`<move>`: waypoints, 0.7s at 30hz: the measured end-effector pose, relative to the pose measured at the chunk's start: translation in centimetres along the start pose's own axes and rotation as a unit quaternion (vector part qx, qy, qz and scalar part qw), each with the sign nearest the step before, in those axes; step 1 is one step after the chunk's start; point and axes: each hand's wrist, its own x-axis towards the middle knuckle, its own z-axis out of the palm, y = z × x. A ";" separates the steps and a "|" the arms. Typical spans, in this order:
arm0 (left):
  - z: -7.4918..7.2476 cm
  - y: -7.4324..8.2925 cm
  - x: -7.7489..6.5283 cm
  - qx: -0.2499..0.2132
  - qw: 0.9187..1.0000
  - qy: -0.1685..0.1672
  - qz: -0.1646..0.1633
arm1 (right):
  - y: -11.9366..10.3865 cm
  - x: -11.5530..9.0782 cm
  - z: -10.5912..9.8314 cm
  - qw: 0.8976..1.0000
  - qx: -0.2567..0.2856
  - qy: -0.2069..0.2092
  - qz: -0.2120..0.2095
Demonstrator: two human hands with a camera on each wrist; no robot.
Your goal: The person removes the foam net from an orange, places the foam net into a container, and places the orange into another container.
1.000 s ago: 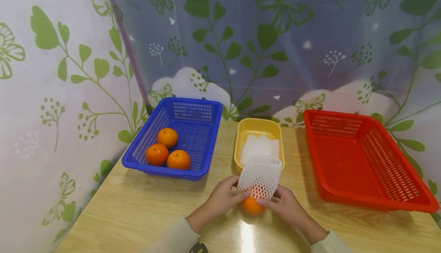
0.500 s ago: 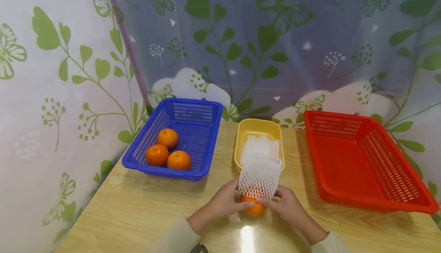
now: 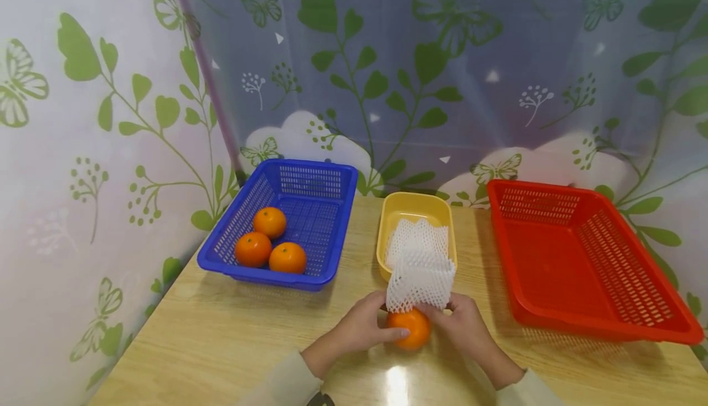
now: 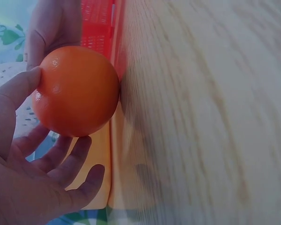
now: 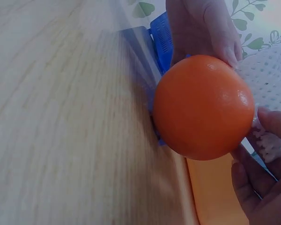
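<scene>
Low in the middle of the head view, an orange [image 3: 416, 332] sits between both hands, most of its skin bare. My left hand [image 3: 359, 326] holds it, the thumb across its near side and the fingertips under it in the left wrist view. Against the orange's far side is a white foam net sleeve [image 3: 421, 288]. My right hand [image 3: 463, 325] pinches the sleeve's near edge between thumb and fingers, close beside the fruit. Part of the sleeve also shows behind the orange [image 5: 203, 108] in the right wrist view.
A yellow tray [image 3: 389, 215] behind the hands contains more white foam nets [image 3: 418, 234]. To the left stands a blue basket [image 3: 315, 209] with oranges [image 3: 287, 258] in its near left part. On the right is a red basket [image 3: 542, 258]. A patterned curtain [image 3: 354, 86] rises behind the table.
The foam sleeve has slid off the orange toward the tray, baring more of the fruit. My right thumb has shifted up from the orange onto the sleeve's edge.
</scene>
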 end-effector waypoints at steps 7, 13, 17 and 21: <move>0.0 0.0 0.0 -0.003 1.000 -0.004 -0.007 | -0.3 0.6 0.0 0.999 0.016 0.021 -0.017; -0.1 0.3 -0.1 0.007 1.000 -0.004 -0.015 | -0.6 1.3 -0.3 0.999 0.011 0.037 -0.003; -0.2 0.6 -0.1 0.015 1.000 -0.006 -0.021 | -0.8 2.0 -0.5 0.998 0.007 0.060 0.016; -0.3 0.6 0.1 0.014 0.999 -0.018 -0.031 | -0.8 2.7 -0.9 0.997 0.007 0.071 0.037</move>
